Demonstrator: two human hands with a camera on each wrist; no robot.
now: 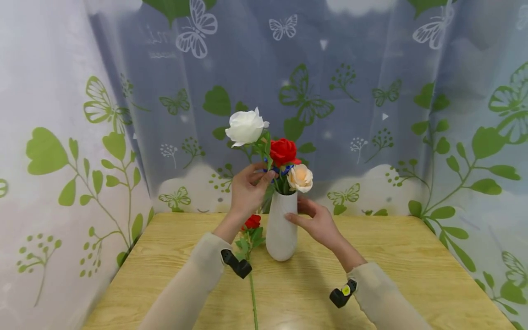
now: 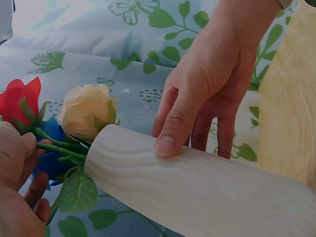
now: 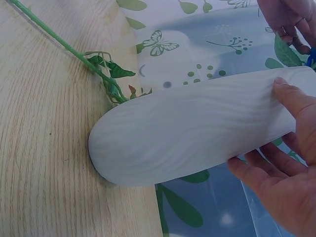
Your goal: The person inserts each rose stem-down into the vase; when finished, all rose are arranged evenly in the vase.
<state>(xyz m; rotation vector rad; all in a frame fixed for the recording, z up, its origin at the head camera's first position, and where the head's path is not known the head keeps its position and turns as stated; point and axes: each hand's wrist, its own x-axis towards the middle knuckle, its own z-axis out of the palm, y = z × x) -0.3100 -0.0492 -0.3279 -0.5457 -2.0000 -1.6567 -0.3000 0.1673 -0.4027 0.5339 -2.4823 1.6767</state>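
A white ribbed vase [image 1: 282, 231] stands upright on the table, with a red rose [image 1: 283, 151], a peach rose [image 1: 300, 178] and a blue flower [image 2: 48, 160] at its mouth. Just left of the rim, my left hand [image 1: 249, 187] pinches the green stem of a white rose [image 1: 246, 127], whose bloom rises above the others. Whether that stem's lower end is inside the vase is hidden. My right hand [image 1: 316, 221] holds the vase's upper right side, its thumb on the near face and its fingers around the far side.
Another red rose [image 1: 251, 222] lies on the wooden table [image 1: 354, 284] left of the vase, its long stem reaching toward the near edge. A backdrop cloth [image 1: 350, 128] with butterflies and leaves hangs behind the table and along both sides.
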